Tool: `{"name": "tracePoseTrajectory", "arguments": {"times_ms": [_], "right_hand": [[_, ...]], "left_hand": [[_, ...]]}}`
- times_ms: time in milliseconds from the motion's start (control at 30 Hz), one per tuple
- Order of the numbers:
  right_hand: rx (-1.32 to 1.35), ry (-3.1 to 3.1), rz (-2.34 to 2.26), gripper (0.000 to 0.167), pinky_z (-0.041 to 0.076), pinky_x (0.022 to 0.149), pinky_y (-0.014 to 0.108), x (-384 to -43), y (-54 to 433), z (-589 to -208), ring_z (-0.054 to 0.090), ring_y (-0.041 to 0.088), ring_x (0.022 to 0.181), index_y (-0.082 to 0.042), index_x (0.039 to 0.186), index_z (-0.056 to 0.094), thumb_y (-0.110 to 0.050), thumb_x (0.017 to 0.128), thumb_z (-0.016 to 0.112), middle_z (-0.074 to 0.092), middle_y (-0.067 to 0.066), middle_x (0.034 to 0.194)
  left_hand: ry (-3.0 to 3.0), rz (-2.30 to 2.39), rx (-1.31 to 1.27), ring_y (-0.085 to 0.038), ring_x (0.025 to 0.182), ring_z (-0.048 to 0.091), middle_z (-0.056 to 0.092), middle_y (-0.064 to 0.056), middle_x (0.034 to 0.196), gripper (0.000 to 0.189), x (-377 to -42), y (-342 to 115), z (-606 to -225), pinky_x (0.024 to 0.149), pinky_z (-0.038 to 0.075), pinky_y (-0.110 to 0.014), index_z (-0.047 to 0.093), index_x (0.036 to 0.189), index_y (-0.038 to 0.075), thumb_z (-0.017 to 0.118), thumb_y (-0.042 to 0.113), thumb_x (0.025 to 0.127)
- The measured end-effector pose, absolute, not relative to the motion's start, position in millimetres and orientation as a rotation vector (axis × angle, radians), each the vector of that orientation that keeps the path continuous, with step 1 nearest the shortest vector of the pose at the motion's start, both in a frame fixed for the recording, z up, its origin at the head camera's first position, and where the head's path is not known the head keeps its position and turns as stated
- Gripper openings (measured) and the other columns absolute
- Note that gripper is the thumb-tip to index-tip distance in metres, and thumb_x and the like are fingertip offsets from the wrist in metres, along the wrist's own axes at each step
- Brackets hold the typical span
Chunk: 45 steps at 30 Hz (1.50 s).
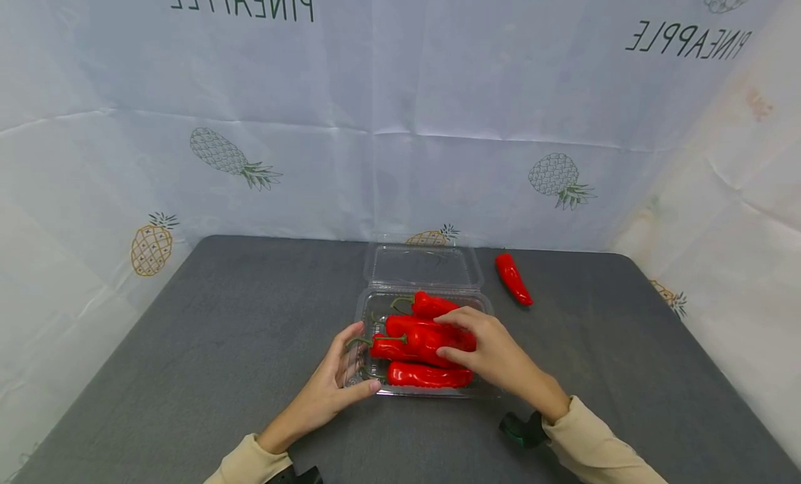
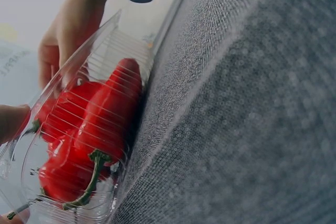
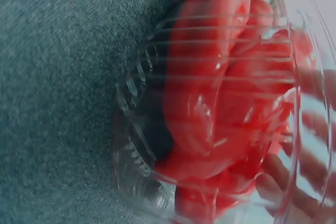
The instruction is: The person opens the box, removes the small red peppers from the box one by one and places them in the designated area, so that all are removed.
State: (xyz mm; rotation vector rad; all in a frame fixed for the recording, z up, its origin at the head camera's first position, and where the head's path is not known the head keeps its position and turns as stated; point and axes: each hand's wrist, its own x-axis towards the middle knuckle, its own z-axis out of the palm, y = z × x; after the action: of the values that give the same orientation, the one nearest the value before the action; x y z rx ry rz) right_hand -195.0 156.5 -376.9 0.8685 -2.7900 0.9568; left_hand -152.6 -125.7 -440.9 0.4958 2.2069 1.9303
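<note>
A clear plastic clamshell box lies with its lid folded back. Several red peppers with green stems fill it, among them a front pepper lying lengthwise and a back pepper. My right hand reaches in from the right, thumb and fingers on either side of a red pepper on top of the pile. At the box's left end, my left hand holds the wall, its thumb over the front corner. Through the ribbed plastic, the left wrist view shows a pepper against the near side.
One more red pepper lies on the grey table, right of the lid. A white curtain printed with pineapples hangs behind the table's far edge. Dark wrist straps sit at both sleeves.
</note>
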Motion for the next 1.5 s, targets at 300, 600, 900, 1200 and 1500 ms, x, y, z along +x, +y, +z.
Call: {"name": "tracePoseTrajectory", "arguments": {"times_ms": [300,600,900,1200,1500], "right_hand": [[0.931,-2.788,0.929,0.039,0.059,0.082,0.032,-194.4,152.9,-377.2,0.064,0.016,0.095,-0.010,0.119,0.069,-0.017,0.082,0.082,0.069,0.000,0.110],[0.969,-2.863,0.843,0.048,0.058,0.085,0.035,-195.3,151.5,-379.2,0.061,0.016,0.098,-0.011,0.122,0.067,-0.018,0.079,0.084,0.066,0.002,0.115],[0.976,-2.900,0.755,0.056,0.058,0.088,0.041,-195.1,147.7,-380.2,0.057,0.020,0.107,-0.010,0.126,0.064,-0.019,0.076,0.087,0.063,0.004,0.119],[0.985,-2.887,0.676,0.052,0.059,0.086,0.039,-195.9,146.5,-383.8,0.058,0.017,0.101,-0.011,0.121,0.067,-0.019,0.074,0.088,0.062,0.001,0.110],[1.013,-2.895,0.708,0.048,0.059,0.086,0.035,-194.3,148.2,-381.7,0.058,0.015,0.100,-0.010,0.121,0.068,-0.018,0.078,0.085,0.062,-0.001,0.109]], "left_hand": [[2.201,1.931,0.502,-0.049,0.148,0.022,0.010,-0.020,0.164,0.088,-153.8,-125.9,-440.4,0.117,0.027,-0.062,0.012,0.156,0.006,0.070,0.013,0.091],[2.199,1.927,0.487,-0.049,0.148,0.022,0.010,-0.019,0.164,0.088,-154.4,-125.5,-440.1,0.117,0.027,-0.062,0.012,0.156,0.007,0.071,0.013,0.091],[2.206,1.928,0.485,-0.049,0.148,0.022,0.010,-0.019,0.164,0.088,-153.9,-125.4,-440.0,0.117,0.027,-0.061,0.012,0.156,0.007,0.070,0.013,0.091],[2.197,1.937,0.530,-0.050,0.148,0.021,0.009,-0.023,0.163,0.087,-153.7,-126.0,-440.8,0.117,0.027,-0.061,0.010,0.156,0.004,0.069,0.010,0.091],[2.198,1.935,0.534,-0.049,0.148,0.021,0.009,-0.022,0.164,0.087,-152.5,-126.5,-441.1,0.117,0.027,-0.059,0.010,0.156,0.005,0.069,0.011,0.092]]}}
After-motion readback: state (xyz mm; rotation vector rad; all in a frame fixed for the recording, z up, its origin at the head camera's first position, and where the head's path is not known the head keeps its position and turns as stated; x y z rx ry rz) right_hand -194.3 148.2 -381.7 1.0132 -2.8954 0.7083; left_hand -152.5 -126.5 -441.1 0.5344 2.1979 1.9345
